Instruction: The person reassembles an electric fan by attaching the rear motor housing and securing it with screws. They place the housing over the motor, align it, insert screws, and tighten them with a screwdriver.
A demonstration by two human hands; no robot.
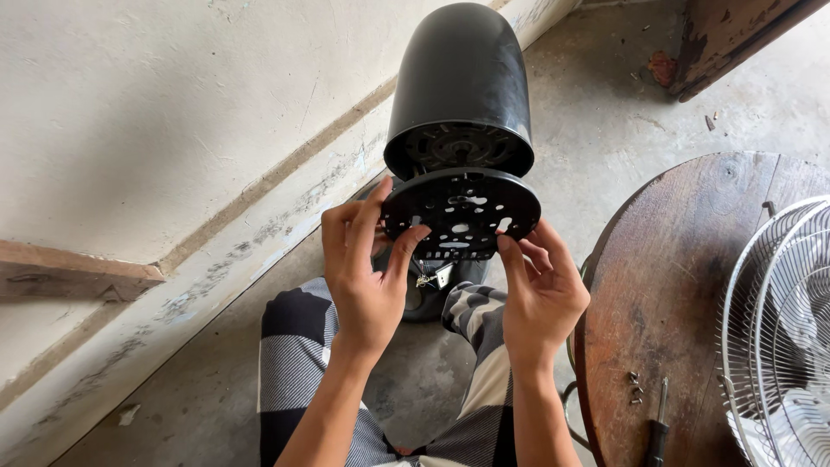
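Observation:
A black round plate with many holes is held flat between both hands, just below the open end of a black dome-shaped fan motor housing. My left hand grips the plate's left edge, thumb on top. My right hand holds the plate's right edge with its fingertips. Inside the housing the motor parts show. A small metal piece with wires hangs beneath the plate, between my hands.
A round wooden table stands at the right, with a wire fan guard, several screws and a screwdriver on it. A white wall runs along the left. My knees in striped cloth rest on the concrete floor.

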